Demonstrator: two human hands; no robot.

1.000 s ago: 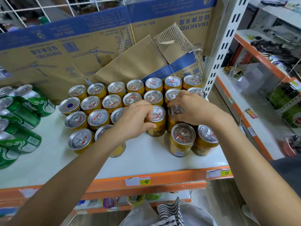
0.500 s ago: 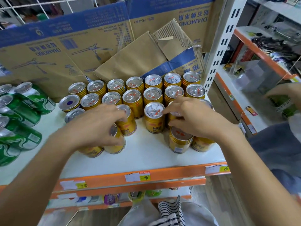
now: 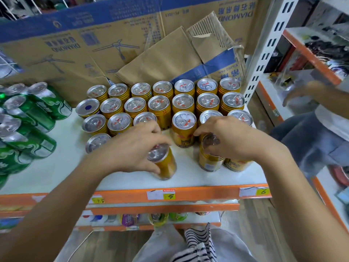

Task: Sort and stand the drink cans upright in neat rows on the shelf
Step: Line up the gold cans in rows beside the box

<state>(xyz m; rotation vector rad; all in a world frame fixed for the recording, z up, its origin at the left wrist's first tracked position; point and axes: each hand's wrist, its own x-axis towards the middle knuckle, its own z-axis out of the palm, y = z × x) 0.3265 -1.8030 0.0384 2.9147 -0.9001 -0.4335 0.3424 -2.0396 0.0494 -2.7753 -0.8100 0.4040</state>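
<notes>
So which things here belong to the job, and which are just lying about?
Job: left hand gripping near gold can; right hand gripping front-right can; standing gold cans; lying green cans; shelf.
Lying about: cardboard boxes; price labels; second person's hand.

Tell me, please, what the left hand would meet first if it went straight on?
Probably the upright can ahead and to its right, beyond the gripped can in the left hand; depth is unclear.

Twenty-four gold cans [image 3: 182,103] (green cans [image 3: 43,108] too cropped to count), two hands [image 3: 132,150].
</notes>
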